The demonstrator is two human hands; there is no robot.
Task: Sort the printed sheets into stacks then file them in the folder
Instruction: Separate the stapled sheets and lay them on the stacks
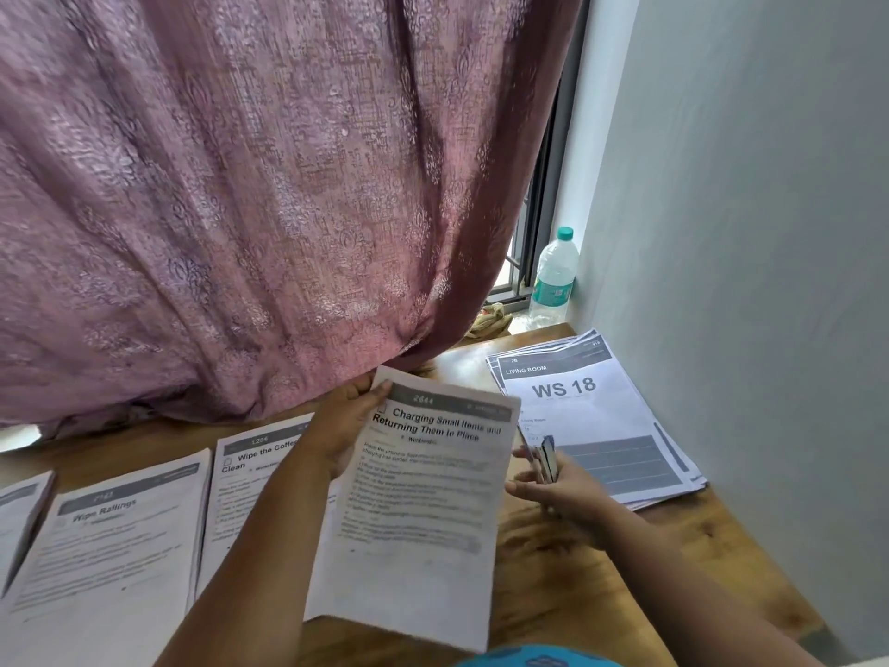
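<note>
My left hand (342, 426) grips the top left edge of a printed set headed "Charging Small Items and Returning Them to Place" (423, 512), held above the wooden table (567, 584). My right hand (558, 488) holds a small dark stapler-like object (547, 457) just right of that set. On the table to the left lie the stacks "Wipe the Coffee... Clean" (250, 479), "Wipe Railings" (106, 546) and a partly cut-off sheet (19, 517). At the back right sits a fanned pile topped by "WS 18 Living Room" (591, 416). No folder shows.
A mauve patterned curtain (269, 195) hangs down to the table's back edge. A clear water bottle with a green cap (553, 281) stands on the window sill beside a crumpled cloth (488, 320). A grey wall (750, 233) bounds the table on the right.
</note>
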